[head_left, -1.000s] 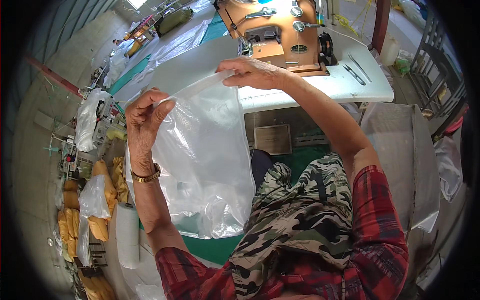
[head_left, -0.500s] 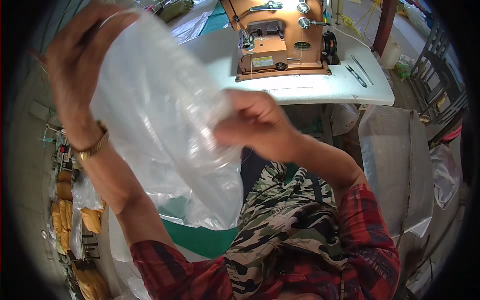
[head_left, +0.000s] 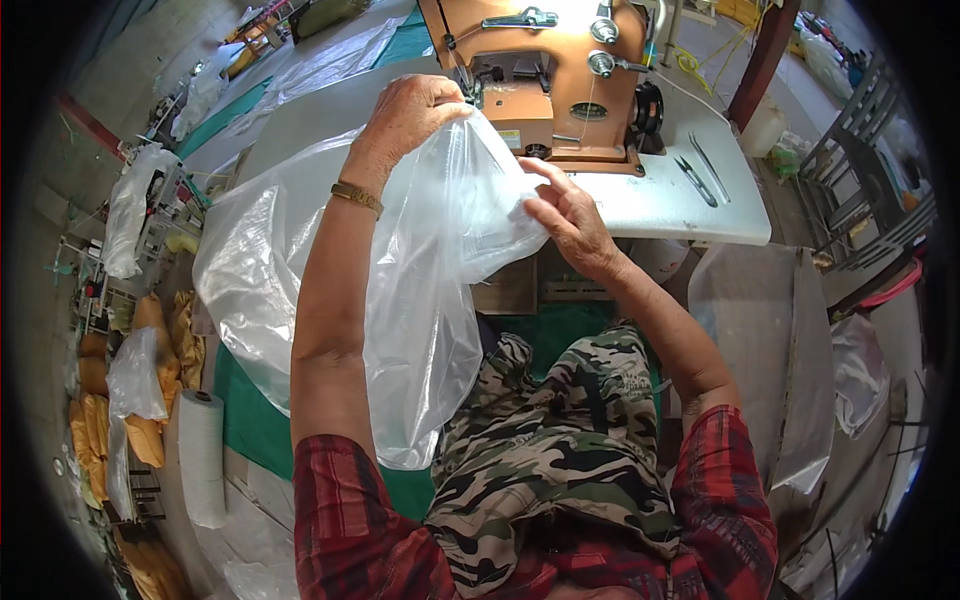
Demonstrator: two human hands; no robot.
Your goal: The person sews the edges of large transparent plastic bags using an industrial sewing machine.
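A large clear plastic bag (head_left: 420, 290) hangs in front of me over my lap. My left hand (head_left: 410, 115), with a gold bracelet on the wrist, grips the bag's upper edge just in front of the orange sewing machine (head_left: 550, 70). My right hand (head_left: 570, 215) pinches the bag's right edge near the white machine table (head_left: 660, 200). The bag billows out to the left of my left forearm and drapes down to my camouflage trousers.
Small scissors (head_left: 695, 175) lie on the table right of the machine. A white roll (head_left: 200, 455) stands at lower left beside orange cloth piles (head_left: 90, 430). More plastic sheeting (head_left: 770, 350) hangs at right. A green mat (head_left: 250, 420) covers the floor.
My left hand has come down from high at the left to in front of the machine. My right hand has moved off the middle of the bag to its right edge.
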